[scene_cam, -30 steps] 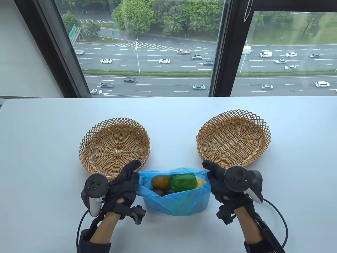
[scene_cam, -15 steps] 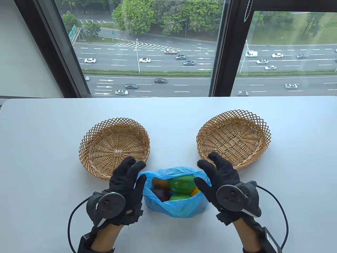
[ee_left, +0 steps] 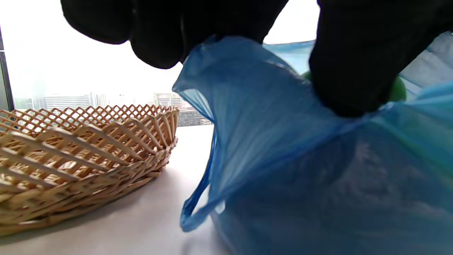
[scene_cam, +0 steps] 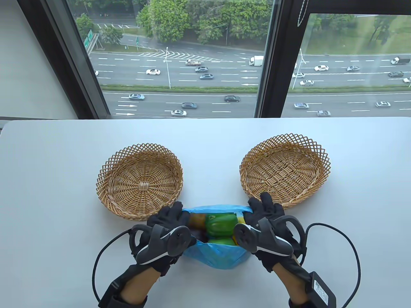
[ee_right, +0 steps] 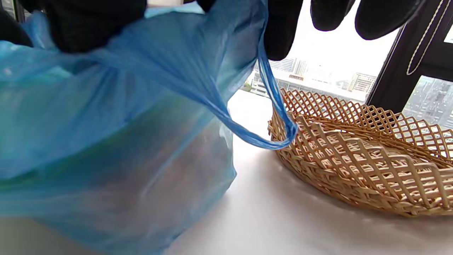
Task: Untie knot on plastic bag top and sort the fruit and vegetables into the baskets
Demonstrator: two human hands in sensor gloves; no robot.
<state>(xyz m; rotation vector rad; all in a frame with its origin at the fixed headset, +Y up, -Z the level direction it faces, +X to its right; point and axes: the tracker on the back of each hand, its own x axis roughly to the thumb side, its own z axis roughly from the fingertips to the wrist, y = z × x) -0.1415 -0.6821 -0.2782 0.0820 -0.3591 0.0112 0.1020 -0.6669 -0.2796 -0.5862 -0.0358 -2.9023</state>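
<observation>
A blue plastic bag (scene_cam: 221, 258) stands open at the table's near edge, between the two baskets. Inside show a green pepper (scene_cam: 221, 224), a second green piece (scene_cam: 220, 240), a brownish fruit (scene_cam: 196, 220) and a dark purple one, partly hidden. My left hand (scene_cam: 175, 214) pinches the bag's left rim (ee_left: 247, 88) between thumb (ee_left: 354, 71) and fingers. At the bag's right rim (ee_right: 184, 46) my right hand (scene_cam: 257, 209) grips the plastic, and a loose handle loop (ee_right: 274, 136) hangs below. The left basket (scene_cam: 140, 181) and right basket (scene_cam: 285, 168) hold nothing.
Both wicker baskets sit just beyond the bag, their near rims (ee_left: 106, 141) (ee_right: 354, 159) close to my knuckles. Glove cables (scene_cam: 350, 247) trail on the white table (scene_cam: 51, 179) beside my wrists. A window runs behind the table's far edge.
Half a second ago both hands hovered open beside the bag. They have since dropped onto its rim and gripped it, wrists rolled inward, with the trackers now facing each other.
</observation>
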